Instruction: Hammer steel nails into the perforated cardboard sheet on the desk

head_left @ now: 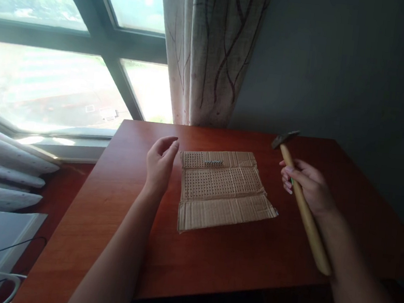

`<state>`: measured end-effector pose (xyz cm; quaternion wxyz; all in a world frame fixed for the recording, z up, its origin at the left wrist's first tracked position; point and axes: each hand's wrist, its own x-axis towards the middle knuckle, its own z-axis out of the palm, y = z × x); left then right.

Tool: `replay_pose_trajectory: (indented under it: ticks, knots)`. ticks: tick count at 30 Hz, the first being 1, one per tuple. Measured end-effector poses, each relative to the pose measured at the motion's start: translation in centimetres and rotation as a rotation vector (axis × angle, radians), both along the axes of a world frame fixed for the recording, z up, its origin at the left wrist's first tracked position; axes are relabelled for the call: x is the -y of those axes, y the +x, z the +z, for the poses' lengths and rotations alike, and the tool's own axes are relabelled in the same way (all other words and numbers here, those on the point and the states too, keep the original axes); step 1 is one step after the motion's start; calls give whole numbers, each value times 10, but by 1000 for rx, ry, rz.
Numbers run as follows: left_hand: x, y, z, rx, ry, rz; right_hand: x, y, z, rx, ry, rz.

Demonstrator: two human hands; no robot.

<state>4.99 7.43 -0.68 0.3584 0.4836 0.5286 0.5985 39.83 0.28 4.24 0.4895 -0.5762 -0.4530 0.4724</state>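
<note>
A hammer (303,204) with a pale wooden handle and a dark metal head is in my right hand (309,183), fingers closed round the handle. A small green spot shows near those fingers; I cannot make out what it is. My left hand (160,161) is above the table, just left of a cardboard sheet (227,212), its fingers curled in toward the thumb. Whether it holds something small is hidden. The creased sheet lies flat, with rows of small holes across its middle and upper left. Several small metal pieces (214,162), like screws, stand in a row near its far edge.
Everything lies on a reddish-brown wooden table (119,176). Behind it hang a patterned curtain (220,51) and a grey wall (325,63). A bright window (49,85) is at the left. White tubing and a dark cable (1,249) are at the lower left, near a wall socket.
</note>
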Motion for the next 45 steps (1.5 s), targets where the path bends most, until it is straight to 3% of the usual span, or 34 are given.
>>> replay_pose_trajectory:
  ticks: [3, 7, 12, 17, 24, 45]
  knots:
    - [-9, -3, -18, 142, -121, 29, -5, 5, -7, 84, 10, -64]
    - [-15, -1, -36, 11, -155, 39, -16, 10, -27, 332, 48, -183]
    - [-10, 6, -38, -300, -82, -106, -30, 19, -63, 579, 117, -243]
    - [-8, 5, -38, -414, -59, -137, -39, 19, -81, 769, 139, -230]
    - [-9, 6, -35, -527, -146, -119, -51, 9, -96, 889, 230, -164]
    - [-9, 6, -35, -616, -140, -128, -62, -19, -105, 948, 124, -151]
